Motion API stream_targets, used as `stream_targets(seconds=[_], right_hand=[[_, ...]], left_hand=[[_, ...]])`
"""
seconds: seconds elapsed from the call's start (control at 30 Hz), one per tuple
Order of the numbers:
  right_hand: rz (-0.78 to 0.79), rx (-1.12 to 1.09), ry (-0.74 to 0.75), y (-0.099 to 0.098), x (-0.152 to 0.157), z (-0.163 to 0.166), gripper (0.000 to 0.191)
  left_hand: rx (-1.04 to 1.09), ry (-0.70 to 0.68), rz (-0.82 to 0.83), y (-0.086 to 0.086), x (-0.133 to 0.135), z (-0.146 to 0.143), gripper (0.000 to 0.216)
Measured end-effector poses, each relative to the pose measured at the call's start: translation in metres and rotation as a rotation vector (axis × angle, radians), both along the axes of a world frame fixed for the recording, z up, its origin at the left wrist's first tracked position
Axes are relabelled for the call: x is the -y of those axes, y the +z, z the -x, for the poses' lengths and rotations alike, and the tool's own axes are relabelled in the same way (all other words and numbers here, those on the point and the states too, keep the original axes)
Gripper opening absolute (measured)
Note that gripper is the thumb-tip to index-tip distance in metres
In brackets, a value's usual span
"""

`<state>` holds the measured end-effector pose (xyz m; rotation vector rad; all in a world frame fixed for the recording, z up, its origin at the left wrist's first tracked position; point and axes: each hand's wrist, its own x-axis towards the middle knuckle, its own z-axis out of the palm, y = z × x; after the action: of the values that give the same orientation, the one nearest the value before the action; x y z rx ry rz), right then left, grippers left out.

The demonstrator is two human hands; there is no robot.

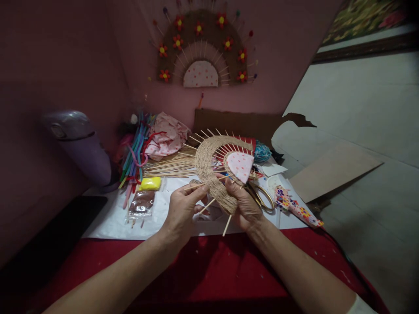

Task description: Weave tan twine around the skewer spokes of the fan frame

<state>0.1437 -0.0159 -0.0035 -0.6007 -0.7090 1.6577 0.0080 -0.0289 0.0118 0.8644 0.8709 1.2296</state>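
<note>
A half-ring wrapped in tan twine (204, 161) is held up above the table, with thin wooden sticks fanning out past its outer edge. Inside its curve sits a half-circle of pink dotted cloth (240, 165), joined to it by sticks. My right hand (245, 205) grips the lower end of the piece, thumb on the front near the cloth. On the other side, my left hand (188, 205) pinches a wooden stick (194, 187) at the ring's outer edge. Its other fingers are partly hidden behind the piece.
Scissors with gold handles (263, 196) lie right of my hands, beside a flowered cone (297, 207). At left are yellow clay (150, 183), a brown packet (142, 203), pipe cleaners (135, 144) and a purple bottle (81, 148). Loose sticks (170, 166) lie behind.
</note>
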Motion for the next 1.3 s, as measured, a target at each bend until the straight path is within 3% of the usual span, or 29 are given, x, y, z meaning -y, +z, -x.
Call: stream_targets(seconds=[0.13, 0.87, 1.3], right_hand=[[-0.008, -0.018, 0.04, 0.001, 0.002, 0.0, 0.038], [-0.03, 0.003, 0.055, -0.006, -0.004, -0.004, 0.032], [-0.016, 0.014, 0.021, -0.009, -0.006, -0.004, 0.031]], left_hand=[[0.022, -0.004, 0.007, 0.003, 0.001, 0.0, 0.022], [0.115, -0.11, 0.034, -0.002, 0.0, 0.003, 0.024], [0.139, -0.097, 0.077, 0.001, 0.001, 0.001, 0.022]])
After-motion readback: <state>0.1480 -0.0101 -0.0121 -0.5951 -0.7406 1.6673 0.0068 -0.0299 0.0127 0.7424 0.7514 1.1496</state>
